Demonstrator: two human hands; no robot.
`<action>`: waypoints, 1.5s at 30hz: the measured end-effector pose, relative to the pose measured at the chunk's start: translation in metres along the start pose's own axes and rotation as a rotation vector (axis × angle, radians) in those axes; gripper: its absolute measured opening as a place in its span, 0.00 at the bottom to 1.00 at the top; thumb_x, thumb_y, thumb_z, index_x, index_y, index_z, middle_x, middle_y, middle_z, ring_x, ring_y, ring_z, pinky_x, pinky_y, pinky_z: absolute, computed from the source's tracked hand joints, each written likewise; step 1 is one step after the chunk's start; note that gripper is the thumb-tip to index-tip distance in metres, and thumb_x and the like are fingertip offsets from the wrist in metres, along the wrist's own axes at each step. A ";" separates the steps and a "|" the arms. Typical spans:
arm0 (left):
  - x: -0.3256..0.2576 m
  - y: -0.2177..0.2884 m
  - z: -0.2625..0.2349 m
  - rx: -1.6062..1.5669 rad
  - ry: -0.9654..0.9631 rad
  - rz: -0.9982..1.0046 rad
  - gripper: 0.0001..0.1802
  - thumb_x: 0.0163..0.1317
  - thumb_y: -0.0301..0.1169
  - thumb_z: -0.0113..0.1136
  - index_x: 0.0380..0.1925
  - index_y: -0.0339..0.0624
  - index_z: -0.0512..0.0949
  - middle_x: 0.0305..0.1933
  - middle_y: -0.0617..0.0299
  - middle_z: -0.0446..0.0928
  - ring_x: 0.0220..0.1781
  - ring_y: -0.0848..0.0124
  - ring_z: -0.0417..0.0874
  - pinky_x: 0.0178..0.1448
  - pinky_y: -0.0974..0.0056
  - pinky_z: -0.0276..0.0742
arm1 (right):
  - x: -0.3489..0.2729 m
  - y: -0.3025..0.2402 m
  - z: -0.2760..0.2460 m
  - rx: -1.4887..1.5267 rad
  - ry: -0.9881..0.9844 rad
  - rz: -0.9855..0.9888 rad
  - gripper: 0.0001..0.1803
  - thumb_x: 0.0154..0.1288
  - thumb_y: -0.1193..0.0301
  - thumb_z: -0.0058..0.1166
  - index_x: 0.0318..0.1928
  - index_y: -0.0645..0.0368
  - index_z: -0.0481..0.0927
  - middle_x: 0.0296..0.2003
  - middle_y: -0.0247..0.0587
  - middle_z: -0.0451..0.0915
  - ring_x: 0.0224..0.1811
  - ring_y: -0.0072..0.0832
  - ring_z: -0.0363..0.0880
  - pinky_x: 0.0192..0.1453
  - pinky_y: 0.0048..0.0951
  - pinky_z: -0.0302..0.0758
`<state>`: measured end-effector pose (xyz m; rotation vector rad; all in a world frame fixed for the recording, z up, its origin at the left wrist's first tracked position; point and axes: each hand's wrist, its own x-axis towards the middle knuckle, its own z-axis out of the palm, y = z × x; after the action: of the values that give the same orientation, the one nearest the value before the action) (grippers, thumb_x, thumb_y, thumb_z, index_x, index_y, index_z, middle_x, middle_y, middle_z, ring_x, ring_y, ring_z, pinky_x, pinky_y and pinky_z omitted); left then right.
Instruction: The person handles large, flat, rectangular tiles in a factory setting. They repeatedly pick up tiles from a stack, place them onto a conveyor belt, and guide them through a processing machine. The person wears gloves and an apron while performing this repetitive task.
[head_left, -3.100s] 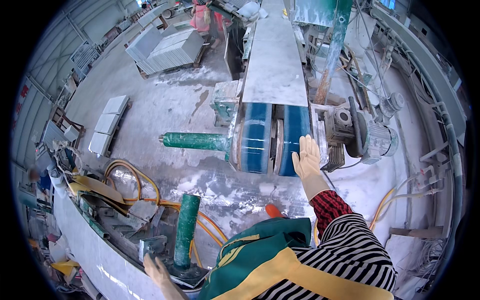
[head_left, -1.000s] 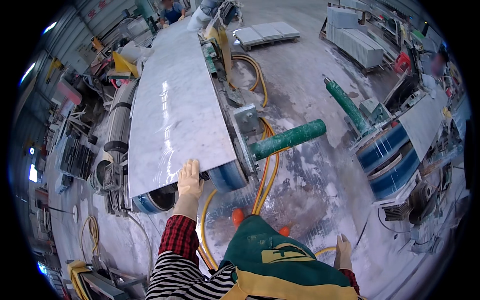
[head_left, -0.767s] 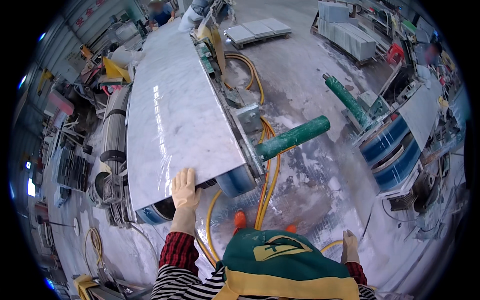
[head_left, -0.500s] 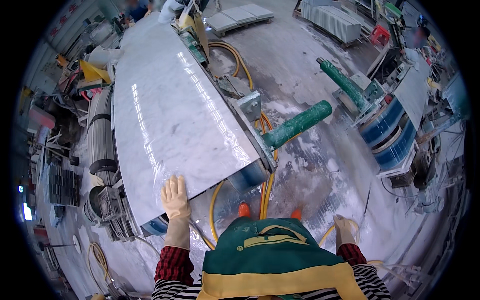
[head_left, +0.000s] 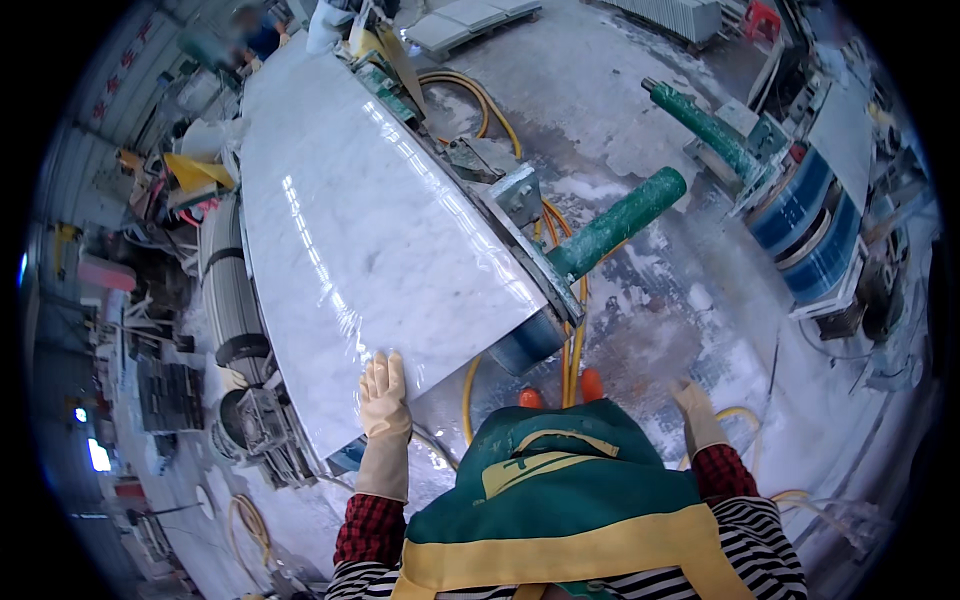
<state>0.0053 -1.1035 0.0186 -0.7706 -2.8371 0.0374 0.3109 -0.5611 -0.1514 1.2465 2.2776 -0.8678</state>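
A long white marble-like slab with faint grey veining and a wet shine lies flat on a roller-ended conveyor. My left hand, in a cream rubber glove, rests on the slab's near edge with its fingers stretched out flat. Under that edge shows a blue roller. My right hand, gloved likewise, hangs low at my right side, touching nothing I can see. Its fingers look loosely extended. A dark green apron with yellow trim covers my front.
A green cylinder juts out from the conveyor's right side. Yellow hoses run along the wet floor by my orange boots. Another blue-roller machine stands to the right. Slabs lie on a pallet far off; a person is at the far end.
My view has turned slightly, so the slab and machines sit farther right in the picture. My left hand stays on the slab's near edge; my right hand remains low and has lifted slightly.
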 end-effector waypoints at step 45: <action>0.073 -0.037 -0.169 -0.315 -0.493 -0.023 0.43 0.60 0.11 0.48 0.77 0.49 0.67 0.79 0.40 0.67 0.82 0.52 0.67 0.83 0.60 0.60 | -0.140 -0.424 -0.001 0.368 -0.873 -1.065 0.39 0.75 0.49 0.59 0.79 0.53 0.65 0.63 0.48 0.84 0.61 0.32 0.84 0.70 0.31 0.77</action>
<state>-0.0410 -1.1035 0.2006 -0.8931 -3.3721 -0.2656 0.0227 -0.8180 0.0729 -0.4117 1.9093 -1.7669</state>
